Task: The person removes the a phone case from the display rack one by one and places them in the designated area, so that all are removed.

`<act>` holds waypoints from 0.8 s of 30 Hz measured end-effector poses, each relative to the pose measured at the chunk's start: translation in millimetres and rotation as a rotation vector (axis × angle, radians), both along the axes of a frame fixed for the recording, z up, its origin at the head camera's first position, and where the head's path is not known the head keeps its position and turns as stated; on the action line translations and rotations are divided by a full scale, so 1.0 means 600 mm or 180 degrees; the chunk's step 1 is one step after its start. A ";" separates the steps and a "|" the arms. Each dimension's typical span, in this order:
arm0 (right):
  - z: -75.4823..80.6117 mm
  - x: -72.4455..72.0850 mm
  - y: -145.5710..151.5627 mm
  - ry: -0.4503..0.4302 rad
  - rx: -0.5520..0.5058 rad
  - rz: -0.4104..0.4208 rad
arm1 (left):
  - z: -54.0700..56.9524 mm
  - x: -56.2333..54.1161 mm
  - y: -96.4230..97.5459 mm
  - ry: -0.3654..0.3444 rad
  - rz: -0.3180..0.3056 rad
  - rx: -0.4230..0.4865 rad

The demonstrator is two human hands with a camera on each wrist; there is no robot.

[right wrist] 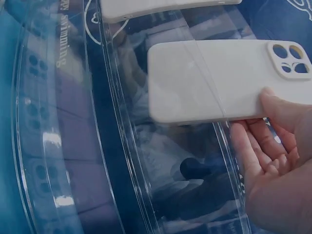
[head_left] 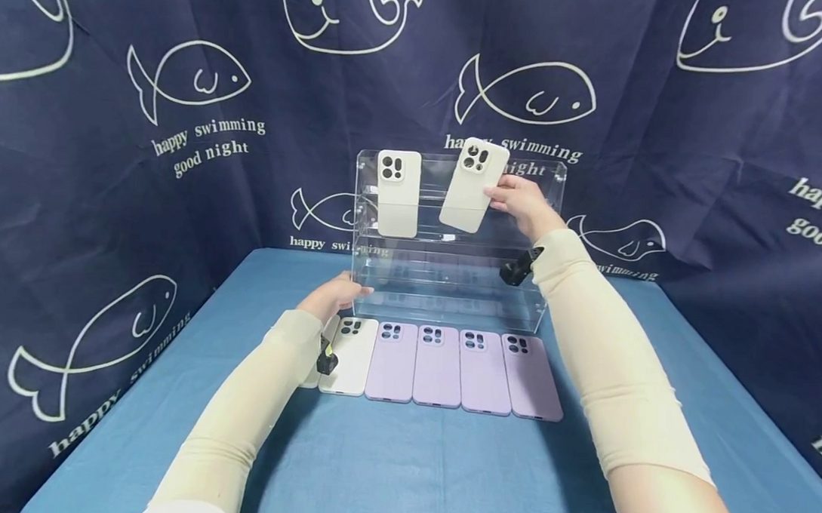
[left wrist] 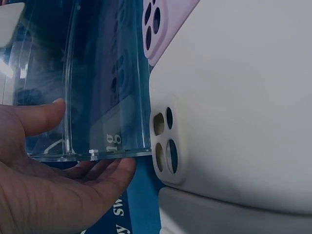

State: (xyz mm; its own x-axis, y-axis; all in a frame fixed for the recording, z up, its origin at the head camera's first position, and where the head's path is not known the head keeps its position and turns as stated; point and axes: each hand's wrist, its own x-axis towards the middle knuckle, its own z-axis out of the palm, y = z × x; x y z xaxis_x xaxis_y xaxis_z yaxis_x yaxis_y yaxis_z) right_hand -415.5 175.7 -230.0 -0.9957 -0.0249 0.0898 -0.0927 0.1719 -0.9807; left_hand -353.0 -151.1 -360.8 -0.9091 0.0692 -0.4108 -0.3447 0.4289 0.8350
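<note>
A clear acrylic display stand [head_left: 444, 280] with tiers rises behind a row of phone cases. My right hand [head_left: 524, 202] pinches a white phone case [head_left: 473, 185] by its right edge, thumb on its back. That case leans to the right, its lower part behind the clear lip of the upper tier; in the right wrist view the lip crosses the case [right wrist: 195, 80]. Another white phone case [head_left: 398, 203] stands upright in the same tier at the left. My left hand [head_left: 335, 293] grips the stand's left side panel, thumb inside and fingers outside, as the left wrist view shows.
Several lilac phone cases [head_left: 437, 371] lie side by side on the blue cloth [head_left: 403, 467] in front of the stand. Left of them lie two white cases [head_left: 350, 360], one partly hidden by my left wrist. A dark fish-print curtain [head_left: 362, 96] hangs behind and at both sides.
</note>
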 end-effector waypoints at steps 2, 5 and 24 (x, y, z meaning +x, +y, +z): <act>0.002 0.003 0.003 0.0030 -0.0138 -0.0018 | -0.002 -0.001 0.001 0.0013 0.0015 0.0023; 0.006 0.009 0.007 0.0078 -0.0245 -0.0033 | -0.004 -0.004 0.003 0.0040 0.0024 0.0061; 0.052 0.058 0.033 0.0416 -0.1270 -0.0106 | -0.008 -0.002 -0.001 0.0077 0.0221 0.0152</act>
State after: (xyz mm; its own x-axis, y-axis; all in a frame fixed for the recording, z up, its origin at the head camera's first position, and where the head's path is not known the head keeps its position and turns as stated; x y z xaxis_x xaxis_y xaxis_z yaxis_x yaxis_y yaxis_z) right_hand -380.6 195.6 -199.0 -0.9749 0.0695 0.2116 -0.2217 -0.2141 -0.9513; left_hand -354.1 -151.5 -365.8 -0.9220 0.0246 -0.3864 -0.3517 0.3642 0.8623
